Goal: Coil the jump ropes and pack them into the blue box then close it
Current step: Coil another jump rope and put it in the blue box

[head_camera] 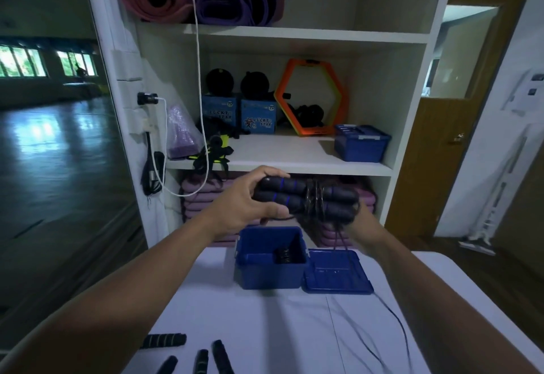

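Jump rope (303, 197), cord wound round paired handles: gripped at either end by left hand (247, 200) and right hand (363, 222), above open blue box (265, 278); lid (338, 278) beside, on table (265, 329).

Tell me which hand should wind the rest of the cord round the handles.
Right. The loose cord hangs just below the right hand, next to the coils, while the left hand grips the jump rope handles at their other end, steadying them.
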`<action>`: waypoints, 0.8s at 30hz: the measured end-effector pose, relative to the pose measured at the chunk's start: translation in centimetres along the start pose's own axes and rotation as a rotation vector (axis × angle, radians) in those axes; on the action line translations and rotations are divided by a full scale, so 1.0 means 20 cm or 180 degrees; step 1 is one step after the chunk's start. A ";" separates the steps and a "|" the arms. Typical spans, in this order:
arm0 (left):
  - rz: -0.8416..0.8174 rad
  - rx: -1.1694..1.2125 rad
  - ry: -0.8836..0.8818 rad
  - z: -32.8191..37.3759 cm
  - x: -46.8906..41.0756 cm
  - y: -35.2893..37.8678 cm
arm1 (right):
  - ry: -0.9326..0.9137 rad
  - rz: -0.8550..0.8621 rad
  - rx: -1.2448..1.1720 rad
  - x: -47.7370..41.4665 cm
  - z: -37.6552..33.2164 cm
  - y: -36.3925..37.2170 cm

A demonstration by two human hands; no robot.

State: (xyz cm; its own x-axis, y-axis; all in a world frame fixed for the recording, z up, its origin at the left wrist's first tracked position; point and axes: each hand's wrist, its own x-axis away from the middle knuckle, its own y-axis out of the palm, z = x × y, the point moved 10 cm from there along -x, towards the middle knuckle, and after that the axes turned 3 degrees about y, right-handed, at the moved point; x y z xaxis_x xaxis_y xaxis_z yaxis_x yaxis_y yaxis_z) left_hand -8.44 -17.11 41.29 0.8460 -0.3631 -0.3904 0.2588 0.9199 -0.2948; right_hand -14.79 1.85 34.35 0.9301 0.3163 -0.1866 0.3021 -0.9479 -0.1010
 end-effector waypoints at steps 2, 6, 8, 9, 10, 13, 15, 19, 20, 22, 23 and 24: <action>0.0428 0.0136 0.0117 0.02 -0.05 -0.04 | 0.0206 0.0135 -0.0209 0.01 0.09 0.02; 0.1308 0.0025 0.0036 -0.09 -0.17 -0.17 | 0.0384 -0.0105 0.0007 0.04 0.19 0.12; 0.1744 -0.0352 -0.0099 -0.15 -0.20 -0.24 | 0.0395 -0.0274 0.0388 0.05 0.17 0.15; 0.1888 -0.0749 -0.0158 -0.17 -0.22 -0.28 | 0.0367 -0.0337 0.0536 0.05 0.15 0.15; 0.1893 -0.1236 -0.0191 -0.17 -0.23 -0.29 | 0.0288 -0.0413 0.0756 0.05 0.11 0.16; 0.1307 -0.2444 -0.0103 -0.22 -0.29 -0.20 | -0.0224 -0.0579 0.2123 0.00 -0.03 0.18; 0.0903 -0.2622 -0.0059 -0.28 -0.31 -0.12 | -0.0489 -0.0409 0.2729 -0.04 -0.12 0.14; 0.0233 -0.2212 -0.0234 -0.38 -0.29 -0.03 | -0.0807 0.0020 0.3043 -0.11 -0.29 -0.03; 0.0104 -0.1988 -0.0277 -0.38 -0.27 -0.01 | -0.0932 0.0061 0.3085 -0.12 -0.33 -0.06; -0.0138 -0.1439 -0.0309 -0.34 -0.25 0.06 | -0.1092 0.0006 0.3037 -0.14 -0.40 -0.08; -0.0270 -0.1229 -0.0307 -0.31 -0.24 0.09 | -0.1113 -0.0081 0.2917 -0.16 -0.42 -0.07; -0.0410 -0.1070 -0.0300 -0.27 -0.23 0.13 | -0.1110 -0.0197 0.2758 -0.16 -0.44 -0.06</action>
State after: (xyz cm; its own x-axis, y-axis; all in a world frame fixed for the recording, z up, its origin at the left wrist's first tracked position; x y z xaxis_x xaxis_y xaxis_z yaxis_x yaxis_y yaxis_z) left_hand -14.22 -13.91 37.57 0.8598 -0.4430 -0.2540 0.2115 0.7617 -0.6125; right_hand -16.38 1.69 43.61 0.7600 0.4917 -0.4250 -0.0425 -0.6149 -0.7875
